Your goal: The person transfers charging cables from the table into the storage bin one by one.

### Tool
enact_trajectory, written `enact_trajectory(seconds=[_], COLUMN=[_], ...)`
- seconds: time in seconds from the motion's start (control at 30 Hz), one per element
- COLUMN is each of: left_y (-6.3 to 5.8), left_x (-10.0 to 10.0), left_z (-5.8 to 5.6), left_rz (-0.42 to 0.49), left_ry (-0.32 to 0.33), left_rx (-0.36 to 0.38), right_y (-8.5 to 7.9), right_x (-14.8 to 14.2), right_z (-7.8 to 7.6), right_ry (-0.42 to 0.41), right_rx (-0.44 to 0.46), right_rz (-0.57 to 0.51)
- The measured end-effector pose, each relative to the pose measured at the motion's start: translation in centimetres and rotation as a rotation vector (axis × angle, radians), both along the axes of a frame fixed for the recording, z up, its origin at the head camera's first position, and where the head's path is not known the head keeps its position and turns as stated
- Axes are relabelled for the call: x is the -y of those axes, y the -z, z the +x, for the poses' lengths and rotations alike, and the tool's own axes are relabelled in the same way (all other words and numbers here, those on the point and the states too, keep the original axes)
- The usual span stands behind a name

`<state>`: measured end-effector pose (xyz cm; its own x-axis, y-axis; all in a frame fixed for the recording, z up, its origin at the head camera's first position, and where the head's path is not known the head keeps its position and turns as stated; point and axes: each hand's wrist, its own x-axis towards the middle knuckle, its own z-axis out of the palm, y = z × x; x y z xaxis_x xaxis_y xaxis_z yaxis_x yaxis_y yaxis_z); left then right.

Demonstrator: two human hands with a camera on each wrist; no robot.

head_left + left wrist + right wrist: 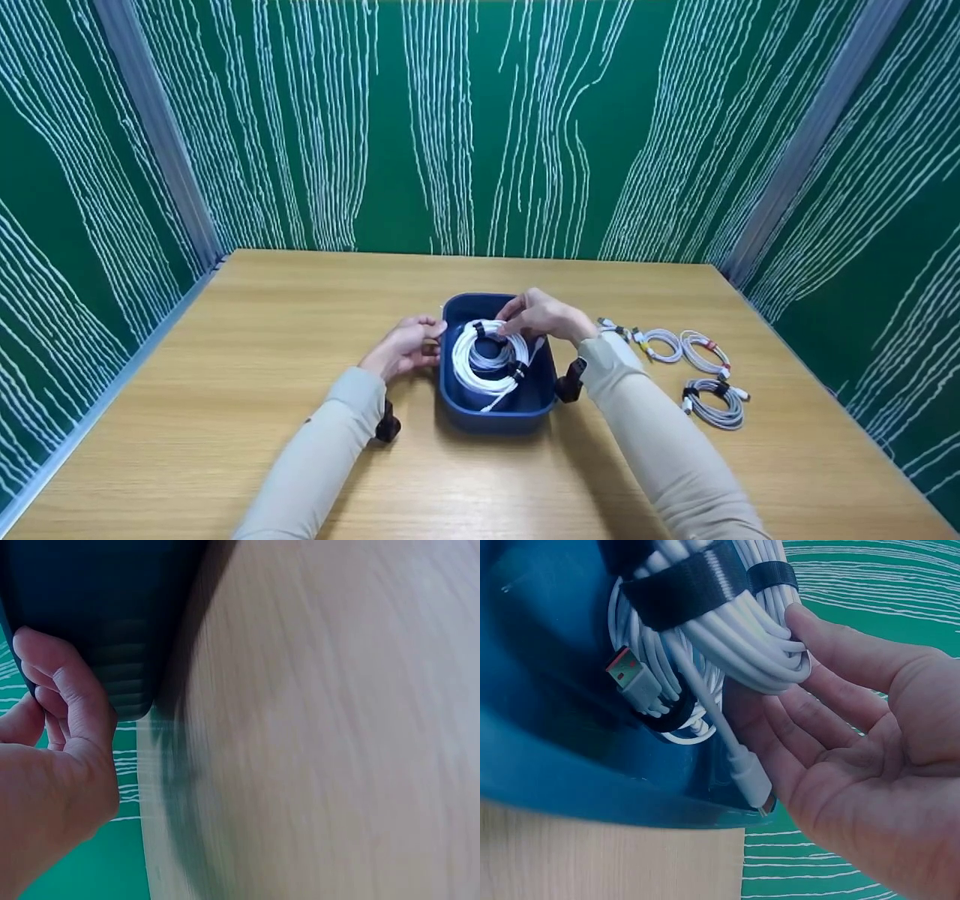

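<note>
A dark blue plastic bin (499, 424) stands on the table in the middle of the head view. My left hand (405, 346) pinches its left rim, thumb on one side and curled fingers against the outer wall in the left wrist view. Between thumb and fingers, my right hand (544, 315) holds a large coil of white cable (466, 360), bound with black straps, over the bin's opening. Its white plug end (750, 776) dangles beside my fingers in the right wrist view. Lower in the bin lies another white coiled cable (637, 682) with a USB plug, partly covered by the held coil.
Right of the bin, several coiled cables lie on the wooden table (300, 315): a yellow-strapped coil (661, 345), a red-strapped coil (705, 352), a grey coil with black straps (716, 403), and one partly behind my right wrist. Green panels (510, 150) with white lines surround the table.
</note>
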<state>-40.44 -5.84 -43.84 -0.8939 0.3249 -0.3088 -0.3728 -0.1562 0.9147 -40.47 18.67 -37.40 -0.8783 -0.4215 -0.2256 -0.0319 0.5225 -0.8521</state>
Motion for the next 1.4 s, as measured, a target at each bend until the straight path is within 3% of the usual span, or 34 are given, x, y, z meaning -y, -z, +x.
enact_trajectory(seconds=[0.3,0.47,0.6,0.7,0.83,1.0,1.2,1.4], left_y=[0.0,0.1,0.2,0.1,0.1,0.1,0.1,0.2], left_x=[0.0,0.0,0.0,0.0,0.0,0.1,0.1,0.1], left_z=[0.2,0.2,0.2,0.1,0.0,0.1,0.0,0.0], left_rz=[-0.003,-0.004,0.005,0.006,0.002,0.000,0.006,-0.003], left_ry=[0.013,0.013,0.011,0.012,0.008,0.000,0.000,0.001], left_rx=[-0.023,-0.025,-0.023,-0.025,-0.020,-0.014,-0.017,-0.014], right_y=[0.4,0.2,-0.8,-1.9,-2.8,-2.8,-2.3,-0.7], right_x=[0.3,0.4,0.2,-0.5,-2.6,-6.3,-11.6,-16.5], right_z=[-0.1,0.1,0.5,0.8,0.9,1.0,1.7,2.5], right_ry=[-0.024,-0.025,-0.030,0.010,0.073,0.156,0.291,0.411], right_rx=[0.016,0.007,-0.134,-0.245,-0.306,-0.353,-0.370,-0.399], right_rz=[-0.039,0.018,0.102,0.100,0.013,-0.062,-0.065,-0.025])
